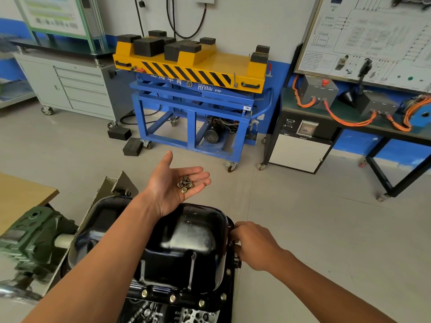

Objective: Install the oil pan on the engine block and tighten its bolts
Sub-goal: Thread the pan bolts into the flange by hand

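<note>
Left hand [173,183] flat, palm up, fingers spread; loose bolts [185,183] lie on it, above the far end of the oil pan [186,241]. Right hand [254,243] curled at the pan's right flange; cannot tell what it pinches. Pan sits near-centre on engine block [149,313]. Risk: tilted palm spills bolts; a crooked start cross-threads.

left grip [173,185] flat palm-up, right grip [254,244] curled

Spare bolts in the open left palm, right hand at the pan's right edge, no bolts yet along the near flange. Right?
No: the head view shows seated bolts along the near flange of the oil pan. The rest holds: spare bolts lie in the open left hand, and the right hand is at its right edge.
</note>
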{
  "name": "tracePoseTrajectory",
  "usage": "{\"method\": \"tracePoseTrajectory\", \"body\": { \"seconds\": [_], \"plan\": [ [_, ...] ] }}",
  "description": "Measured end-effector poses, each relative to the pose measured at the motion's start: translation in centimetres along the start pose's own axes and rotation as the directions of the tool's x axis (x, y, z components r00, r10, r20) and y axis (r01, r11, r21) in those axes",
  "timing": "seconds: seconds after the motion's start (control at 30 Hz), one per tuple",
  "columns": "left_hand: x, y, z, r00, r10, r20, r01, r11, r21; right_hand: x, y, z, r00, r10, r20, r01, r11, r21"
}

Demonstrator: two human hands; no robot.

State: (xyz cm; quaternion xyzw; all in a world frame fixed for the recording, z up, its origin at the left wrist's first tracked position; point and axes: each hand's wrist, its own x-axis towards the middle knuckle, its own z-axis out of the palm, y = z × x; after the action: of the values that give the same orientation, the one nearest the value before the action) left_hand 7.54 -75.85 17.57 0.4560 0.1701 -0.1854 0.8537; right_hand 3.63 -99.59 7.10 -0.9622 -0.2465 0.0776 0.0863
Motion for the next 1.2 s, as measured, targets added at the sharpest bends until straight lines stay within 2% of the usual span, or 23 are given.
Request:
{"method": "tracePoseTrajectory", "body": {
  "seconds": [0.1,0.27,0.4,0.53,0.7,0.83,0.87,0.93,1.0,1.03,1.1,1.2],
  "plan": [
    [-0.1,0.0,0.0,1.0,-0.001,0.0,0.001,1.0,-0.001,0.1,-0.2,0.0,1.0,0.008,-0.013,-0.009,0.998,-0.059],
    [-0.1,0.0,0.1,1.0,-0.004,-0.001,0.004,1.0,0.004,0.1,-0.1,-0.1,1.0,0.006,0.029,-0.005,1.0,-0.007],
    [0.0,0.1,0.0,1.0,-0.004,0.003,0.004,1.0,0.002,0.2,-0.3,-0.3,0.999,0.033,0.036,-0.03,0.997,-0.069],
    [0.1,0.0,-0.1,1.0,0.001,0.004,-0.001,1.0,0.003,0.5,-0.2,-0.9,0.995,0.012,0.103,-0.009,1.0,-0.028],
    [0.1,0.0,-0.1,1.0,0.008,0.005,-0.008,1.0,0.005,0.6,-0.4,-0.9,0.993,-0.004,0.117,0.022,0.988,-0.151],
    [0.1,-0.1,-0.1,1.0,0.013,0.005,-0.013,1.0,0.001,1.6,-0.8,-5.1,0.978,0.045,0.204,-0.027,0.995,-0.093],
    [0.1,-0.1,-0.1,1.0,0.01,0.003,-0.01,1.0,0.004,2.1,-0.9,-6.9,0.987,0.062,0.146,-0.055,0.997,-0.051],
    [0.1,-0.1,-0.1,1.0,0.008,0.001,-0.008,1.0,0.018,3.3,-1.8,-11.0,0.99,0.077,-0.115,-0.066,0.993,0.094],
    [0.1,-0.1,-0.1,1.0,0.016,0.012,-0.016,1.0,0.027,4.5,-4.2,-14.1,0.941,0.015,-0.339,0.077,0.964,0.256],
    [0.1,-0.1,-0.1,0.999,0.02,0.026,-0.021,0.999,0.028,5.0,-5.7,-15.0,0.932,-0.048,-0.359,0.16,0.943,0.291],
    [0.1,-0.1,0.0,0.999,0.035,0.041,-0.035,0.999,0.015,6.0,-8.6,-15.4,0.952,-0.151,-0.266,0.218,0.946,0.242],
    [-0.1,-0.2,-0.1,0.998,0.056,0.039,-0.056,0.998,-0.004,7.4,-10.9,-14.1,0.987,-0.129,-0.095,0.136,0.988,0.071]
  ]
}}
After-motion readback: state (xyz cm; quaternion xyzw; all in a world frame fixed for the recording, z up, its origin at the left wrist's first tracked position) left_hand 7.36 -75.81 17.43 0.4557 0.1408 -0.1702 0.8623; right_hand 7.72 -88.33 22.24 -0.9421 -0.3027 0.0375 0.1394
